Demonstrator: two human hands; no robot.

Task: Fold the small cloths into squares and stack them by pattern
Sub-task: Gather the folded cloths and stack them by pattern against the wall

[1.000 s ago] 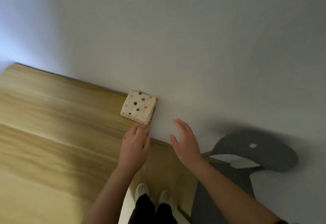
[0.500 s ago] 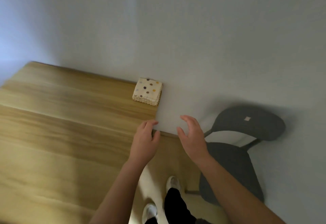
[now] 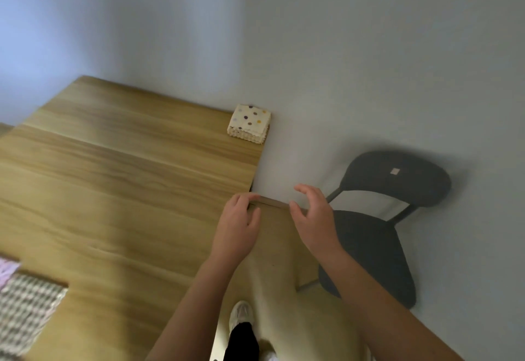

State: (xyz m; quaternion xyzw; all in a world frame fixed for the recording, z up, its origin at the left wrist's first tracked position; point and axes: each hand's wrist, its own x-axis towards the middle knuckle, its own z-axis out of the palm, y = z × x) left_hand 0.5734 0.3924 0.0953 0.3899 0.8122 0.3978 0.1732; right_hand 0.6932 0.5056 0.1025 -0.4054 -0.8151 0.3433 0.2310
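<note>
Polka-dot cloths (image 3: 249, 126) sit folded square in a neat stack at the far right corner of the wooden table (image 3: 119, 179). Both hands are well short of the stack, on the person's side of it. The left hand (image 3: 237, 227) is at the table's right edge, fingers loosely curled and holding nothing. The right hand (image 3: 314, 218) is just beside it, fingers spread and relaxed, empty. A checked cloth (image 3: 25, 309) lies at the near left, a dark chair (image 3: 375, 247) stands to the right
</note>
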